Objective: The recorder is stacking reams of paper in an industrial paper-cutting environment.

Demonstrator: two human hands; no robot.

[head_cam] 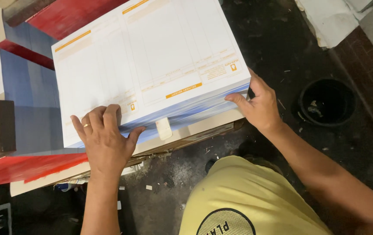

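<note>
Head | paper stack point(151, 65) btwn hands – L hand point(103, 139) flat on top, R hand point(260, 106) gripping corner

The floor point(256, 26) is dark, grimy and littered with paper scraps. A round black bucket point(327, 102) stands on it at the right, beside a reddish brick strip point(369, 74). A red and blue bench point(30, 109) fills the left side. Crumpled white sheets point(325, 19) lie top right.

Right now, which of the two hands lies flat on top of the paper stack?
The left hand, wearing a ring, lies palm down on the paper stack; the right hand only grips its side corner.
</note>
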